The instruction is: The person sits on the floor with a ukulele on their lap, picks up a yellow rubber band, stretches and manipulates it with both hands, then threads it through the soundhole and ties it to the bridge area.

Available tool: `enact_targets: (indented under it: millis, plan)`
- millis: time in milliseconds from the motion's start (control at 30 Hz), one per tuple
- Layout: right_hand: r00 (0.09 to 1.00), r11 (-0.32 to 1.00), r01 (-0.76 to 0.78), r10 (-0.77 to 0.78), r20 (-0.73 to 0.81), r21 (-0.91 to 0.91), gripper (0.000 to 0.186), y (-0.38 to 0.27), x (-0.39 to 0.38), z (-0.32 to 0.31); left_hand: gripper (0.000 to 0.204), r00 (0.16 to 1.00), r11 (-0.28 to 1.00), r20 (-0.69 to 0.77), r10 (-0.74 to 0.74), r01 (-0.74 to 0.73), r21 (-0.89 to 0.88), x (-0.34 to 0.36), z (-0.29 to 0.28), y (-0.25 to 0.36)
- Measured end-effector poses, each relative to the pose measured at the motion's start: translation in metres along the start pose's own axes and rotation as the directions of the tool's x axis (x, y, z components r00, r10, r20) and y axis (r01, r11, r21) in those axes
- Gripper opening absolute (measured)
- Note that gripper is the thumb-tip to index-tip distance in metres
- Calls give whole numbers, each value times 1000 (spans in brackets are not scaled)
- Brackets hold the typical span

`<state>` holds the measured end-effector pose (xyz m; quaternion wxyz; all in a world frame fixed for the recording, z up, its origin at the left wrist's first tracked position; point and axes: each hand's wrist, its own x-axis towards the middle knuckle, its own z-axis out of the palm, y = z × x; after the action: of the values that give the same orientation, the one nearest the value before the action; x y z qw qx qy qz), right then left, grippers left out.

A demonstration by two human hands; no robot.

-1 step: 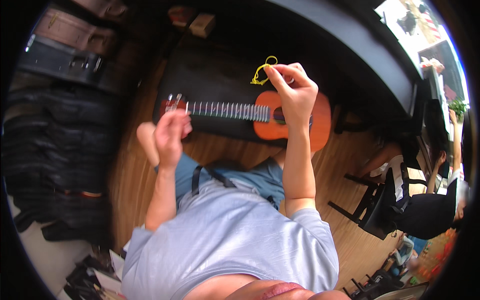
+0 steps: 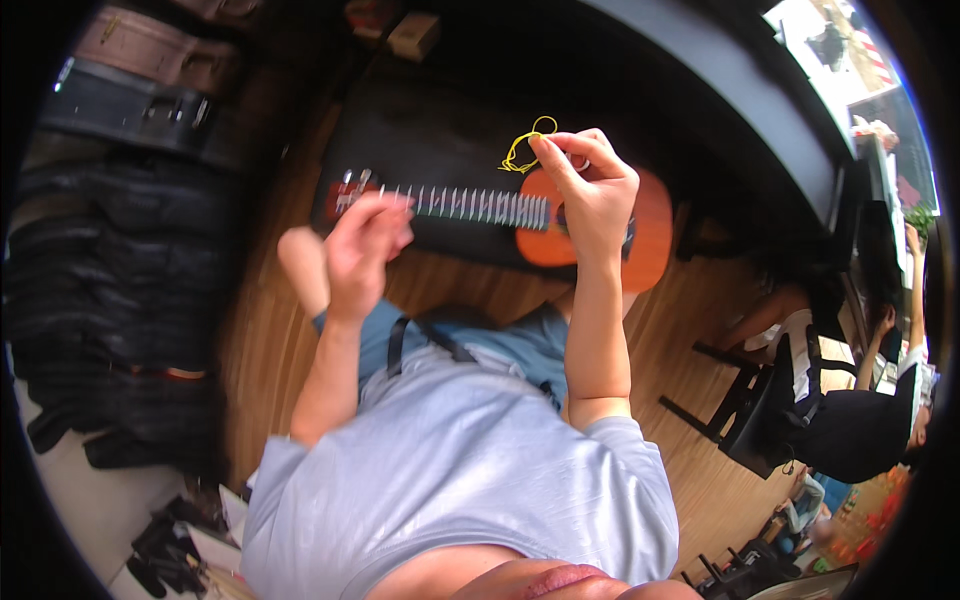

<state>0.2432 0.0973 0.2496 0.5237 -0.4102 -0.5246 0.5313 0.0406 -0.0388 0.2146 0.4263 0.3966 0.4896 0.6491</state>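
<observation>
A ukulele (image 2: 652, 235) with an orange-brown body lies on a black padded bench (image 2: 400, 130), its neck pointing left. My right hand (image 2: 597, 190) is raised over the body and hides part of it. Thumb and fingertips there pinch a thin yellow cord (image 2: 520, 148), which hangs in loose loops beyond the fingers. Over the near side of the neck, close to the headstock (image 2: 352, 187), is my left hand (image 2: 368, 245). Its fingers are curled together and slightly blurred; whatever they hold, if anything, cannot be made out.
Several black cases (image 2: 110, 290) line the left side. Beyond the bench runs a large black piece of furniture (image 2: 700, 75). A small box (image 2: 414, 36) sits at the far left of it. To the right, another person (image 2: 850, 425) sits on a black chair (image 2: 745, 425).
My left hand has moved right and slightly farther away, from the headstock's near side toward the neck. The right hand keeps its pinch on the yellow cord, nearly still.
</observation>
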Motion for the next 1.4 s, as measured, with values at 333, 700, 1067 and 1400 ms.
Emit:
enact_targets:
  millis: [333, 700, 1067, 1400]
  plan:
    - [999, 995, 37, -35, -17, 91, 17, -12, -93, -17, 21, 887, 905, 413, -205, 333, -264, -4, 60, 37]
    - [941, 934, 330, -337, -32, -135, 22, -20, -126, -19, 23, 909, 849, 394, -137, 313, -427, -24, 73, 48]
    - [962, 956, 273, -274, 4, -107, 23, -26, -127, -18, 16, 917, 913, 399, 3, 160, -375, -26, 75, 44]
    - [962, 956, 273, -271, 38, -106, 15, -21, -121, -12, 32, 927, 875, 368, -65, 230, -426, -23, 69, 50]
